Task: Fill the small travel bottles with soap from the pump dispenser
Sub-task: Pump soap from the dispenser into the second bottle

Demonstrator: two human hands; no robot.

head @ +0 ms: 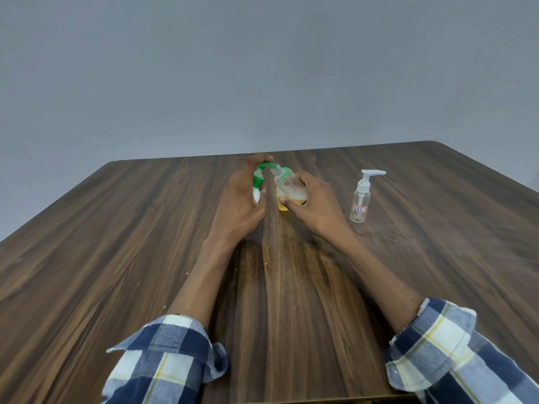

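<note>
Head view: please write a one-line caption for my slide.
Left hand holds green pump dispenser, its spout at the tilted travel bottle in right hand; a clear pump bottle stands aside.

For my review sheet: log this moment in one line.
left hand grips pump dispenser | right hand tilts small bottle to nozzle | spare bottle upright

Plain indoor room, kind unclear, bare grey wall (262,68) standing at 12 o'clock, dark wood-grain table (116,258) filling the view from 3 to 9 o'clock
</note>
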